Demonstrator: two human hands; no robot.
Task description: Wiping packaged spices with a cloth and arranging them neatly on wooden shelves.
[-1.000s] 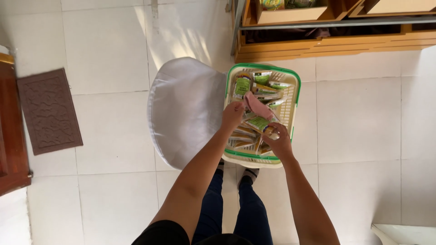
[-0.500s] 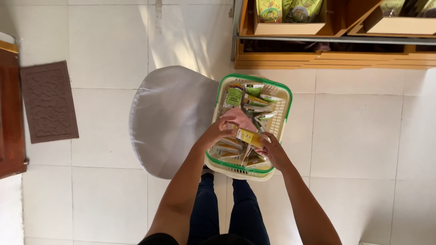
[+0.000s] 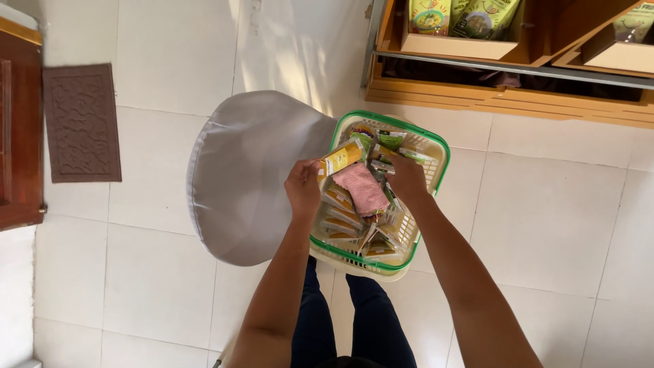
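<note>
A cream plastic basket with a green rim [image 3: 441, 158] rests on the edge of a grey padded chair seat [image 3: 245, 177], above my legs. It is full of small packets, yellow, green and brown, with a pink cloth [image 3: 361, 189] lying on top. My left hand [image 3: 304, 187] holds a small yellow packet [image 3: 343, 157] lifted at the basket's left rim. My right hand [image 3: 407, 179] reaches into the basket among grey and green packets; what its fingers grip is hidden.
A wooden shelf unit [image 3: 504, 95] with boxes of green and yellow bags stands at the top right. A brown doormat [image 3: 82, 123] and a wooden door [image 3: 19, 129] are at the left. White tiled floor lies all around.
The view has drawn closer to the basket. My left hand has picked a yellow packet up from the basket, and my right hand has moved further up into the packets.
</note>
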